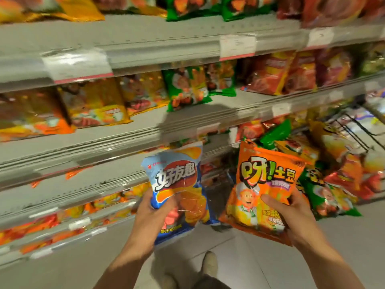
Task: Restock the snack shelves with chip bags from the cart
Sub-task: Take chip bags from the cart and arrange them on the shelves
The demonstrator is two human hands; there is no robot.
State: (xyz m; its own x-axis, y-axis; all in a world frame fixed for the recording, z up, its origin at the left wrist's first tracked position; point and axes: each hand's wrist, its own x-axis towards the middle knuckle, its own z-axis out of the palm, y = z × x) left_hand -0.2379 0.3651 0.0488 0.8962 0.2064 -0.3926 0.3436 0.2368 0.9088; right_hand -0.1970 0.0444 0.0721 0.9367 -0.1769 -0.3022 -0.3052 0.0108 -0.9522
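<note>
My left hand (151, 207) grips a blue and white chip bag (177, 180) by its lower left side and holds it upright in front of the lower shelves. My right hand (289, 207) holds an orange chip bag (264, 178) with a cartoon chef on it, thumb across its front. Both bags hang side by side at waist height. Behind the orange bag, at the right, the cart (354, 130) is heaped with several orange, green and red chip bags (333, 184).
Grey shelves (125, 40) run from left to right, stocked with orange, green and red bags. A bare stretch of shelf (187, 115) lies below the green bags in the middle. Grey floor (260, 257) and my shoe (209, 263) are below.
</note>
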